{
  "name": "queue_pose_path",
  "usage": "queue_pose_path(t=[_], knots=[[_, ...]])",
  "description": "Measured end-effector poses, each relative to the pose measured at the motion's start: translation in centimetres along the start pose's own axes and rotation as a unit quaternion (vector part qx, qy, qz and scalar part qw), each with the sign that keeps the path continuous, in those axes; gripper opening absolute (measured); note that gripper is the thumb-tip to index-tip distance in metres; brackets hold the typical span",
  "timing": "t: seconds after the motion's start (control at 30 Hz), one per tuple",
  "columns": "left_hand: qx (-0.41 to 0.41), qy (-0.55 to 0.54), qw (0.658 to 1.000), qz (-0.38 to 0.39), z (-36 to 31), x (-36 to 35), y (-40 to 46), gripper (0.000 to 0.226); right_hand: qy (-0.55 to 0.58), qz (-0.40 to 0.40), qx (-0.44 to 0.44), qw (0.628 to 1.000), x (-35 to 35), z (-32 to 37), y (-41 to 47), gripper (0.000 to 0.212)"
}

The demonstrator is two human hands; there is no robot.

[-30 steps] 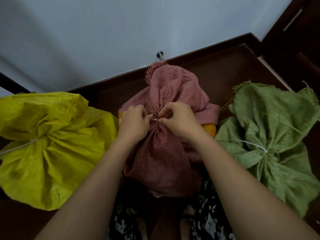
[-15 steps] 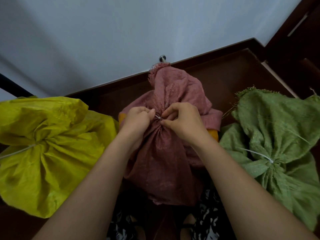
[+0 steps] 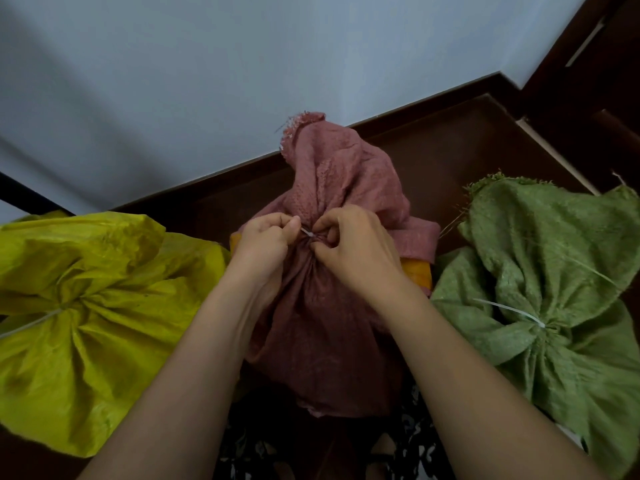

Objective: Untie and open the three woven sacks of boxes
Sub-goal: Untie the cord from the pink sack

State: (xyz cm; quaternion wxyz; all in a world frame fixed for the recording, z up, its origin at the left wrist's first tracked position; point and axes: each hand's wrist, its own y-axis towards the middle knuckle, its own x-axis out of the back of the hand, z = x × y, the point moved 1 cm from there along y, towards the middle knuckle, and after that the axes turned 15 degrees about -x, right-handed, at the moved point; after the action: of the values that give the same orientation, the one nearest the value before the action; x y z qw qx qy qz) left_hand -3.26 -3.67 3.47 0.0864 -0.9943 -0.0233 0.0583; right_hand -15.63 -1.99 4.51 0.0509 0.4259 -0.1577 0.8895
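Observation:
Three woven sacks stand in a row on a dark floor. The red sack (image 3: 329, 306) is in the middle, its neck gathered by a thin white tie (image 3: 307, 233). My left hand (image 3: 265, 242) pinches one end of that tie from the left. My right hand (image 3: 353, 245) pinches the tie's knot at the gathered neck from the right. The yellow sack (image 3: 86, 306) lies at the left, tied with a white string (image 3: 31, 323). The green sack (image 3: 554, 306) lies at the right, closed by a white tie (image 3: 509, 311).
A pale wall (image 3: 242, 64) with a dark skirting board (image 3: 398, 112) runs behind the sacks. Dark wooden furniture (image 3: 595, 81) fills the right corner. An orange object (image 3: 417, 271) shows behind the red sack. Patterned clothing (image 3: 415, 445) is at the bottom edge.
The view has dropped slightly, so the sacks sit lower in frame. My left hand has drawn a short length of the white tie out to the left; both hands stay at the red sack's neck.

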Motion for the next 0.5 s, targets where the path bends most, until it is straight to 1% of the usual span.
queue_pose_path(t=[0.1,0.23,0.3,0.4,0.5], knots=[[0.001,-0.037,0.999,0.008,-0.8,0.2,0.1,0.032,0.083,-0.009,0.029,0.996,0.2,-0.2,0.2,0.011],[-0.014,-0.038,0.999,0.017,-1.3,0.1,0.3,0.03,0.119,-0.009,0.037,0.992,0.9,-0.2,0.2,0.008],[-0.023,-0.031,0.999,0.014,-1.4,-0.1,0.4,0.03,0.113,-0.008,0.04,0.993,1.0,-0.1,0.3,0.009],[-0.037,-0.003,0.999,0.012,-1.2,-0.3,0.3,0.03,0.058,-0.003,0.038,0.998,0.9,0.2,0.4,0.014],[-0.054,0.025,0.998,0.014,-0.8,-0.3,0.3,0.036,0.013,-0.009,0.025,1.0,0.8,0.5,0.2,0.017]])
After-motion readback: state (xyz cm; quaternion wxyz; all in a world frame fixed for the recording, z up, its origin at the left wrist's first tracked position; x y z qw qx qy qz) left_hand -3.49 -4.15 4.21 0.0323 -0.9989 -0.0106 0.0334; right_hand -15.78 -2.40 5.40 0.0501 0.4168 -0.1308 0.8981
